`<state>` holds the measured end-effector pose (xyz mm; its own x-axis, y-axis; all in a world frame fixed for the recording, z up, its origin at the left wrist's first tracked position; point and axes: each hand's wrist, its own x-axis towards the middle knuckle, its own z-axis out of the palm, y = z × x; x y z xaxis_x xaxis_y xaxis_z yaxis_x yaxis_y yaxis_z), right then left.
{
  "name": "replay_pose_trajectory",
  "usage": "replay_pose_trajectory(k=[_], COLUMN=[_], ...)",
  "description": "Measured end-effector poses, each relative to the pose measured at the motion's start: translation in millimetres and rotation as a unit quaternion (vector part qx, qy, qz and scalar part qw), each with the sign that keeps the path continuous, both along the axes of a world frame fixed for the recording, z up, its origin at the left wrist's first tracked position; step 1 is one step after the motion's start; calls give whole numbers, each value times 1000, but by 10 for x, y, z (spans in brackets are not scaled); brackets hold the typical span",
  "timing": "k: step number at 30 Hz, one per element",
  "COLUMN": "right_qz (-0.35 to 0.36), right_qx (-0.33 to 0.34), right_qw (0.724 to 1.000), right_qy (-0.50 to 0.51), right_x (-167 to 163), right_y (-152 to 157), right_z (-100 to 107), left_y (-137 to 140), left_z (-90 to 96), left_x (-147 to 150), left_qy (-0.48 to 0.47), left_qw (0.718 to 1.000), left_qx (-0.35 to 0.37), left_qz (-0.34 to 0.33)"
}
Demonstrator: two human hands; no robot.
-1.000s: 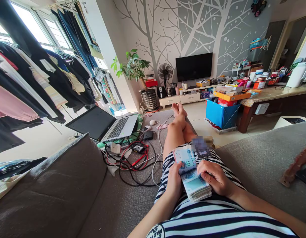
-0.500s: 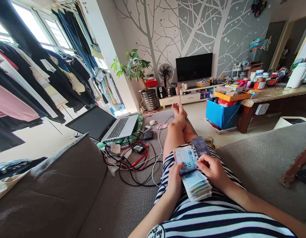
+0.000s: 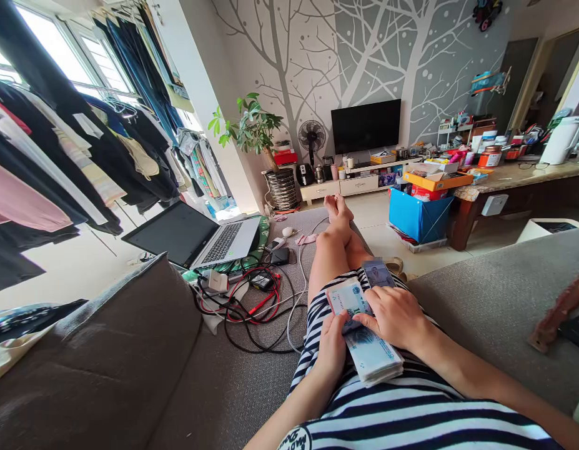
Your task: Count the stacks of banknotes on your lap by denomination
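A thick stack of blue-white banknotes (image 3: 374, 357) lies on the striped cloth over my lap, bent across its middle with a band of shadow there. My left hand (image 3: 332, 342) is closed on its left side, thumb on top of the notes. From the right, my right hand (image 3: 398, 317) reaches across the upper part, thumb lying on the notes and fingers curled over their right edge, hiding part of the printed number. Just beyond the right fingers rests a flat, dark rectangular thing (image 3: 378, 274) with a picture on it, partly blurred out.
Tangled cables (image 3: 252, 312) and a power adapter (image 3: 262, 281) lie on the grey sofa to my left, beside an open laptop (image 3: 228, 242). A sofa cushion (image 3: 130, 350) stands nearer. At right are a blue box (image 3: 418, 215) and a cluttered table (image 3: 514, 181).
My right hand has moved up and left, covering more of the upper notes. The lower end of the stack, fanned into layers before, now lies flatter and more even.
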<state>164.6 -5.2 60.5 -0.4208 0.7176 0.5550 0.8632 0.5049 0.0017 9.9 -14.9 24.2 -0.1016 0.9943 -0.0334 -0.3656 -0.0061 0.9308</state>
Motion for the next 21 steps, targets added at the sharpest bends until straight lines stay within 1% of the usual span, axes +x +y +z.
replay_pose_trajectory(k=[3,6,9,10,12,15,17,19,21], right_qz=[-15,-31,-8,9,33,34,33,43,55], right_qx=[6,26,35,25,-19,-110,-150,-166,-163], right_qw=[1000,998,993,991,982,954,935,923,918], right_qy=[12,53,112,132,182,277,321,344,356], right_x=[-25,6,72,91,110,95,72,52,34], right_y=[-41,-97,-167,-185,-198,-146,-80,-13,37], right_z=[-10,-59,-134,-159,-203,-244,-256,-261,-260], left_y=[4,29,49,52,57,63,65,61,53], left_z=[-27,-77,-86,-80,-67,-65,-73,-75,-67], left_x=[-12,-10,1,5,12,13,11,9,10], left_qy=[6,-42,-78,-84,-91,-98,-103,-108,-108], left_qw=[1000,999,996,995,994,993,993,992,991], left_qx=[-6,-20,-21,-22,-24,-26,-25,-21,-20], left_qz=[11,-16,-36,-41,-51,-56,-55,-62,-75])
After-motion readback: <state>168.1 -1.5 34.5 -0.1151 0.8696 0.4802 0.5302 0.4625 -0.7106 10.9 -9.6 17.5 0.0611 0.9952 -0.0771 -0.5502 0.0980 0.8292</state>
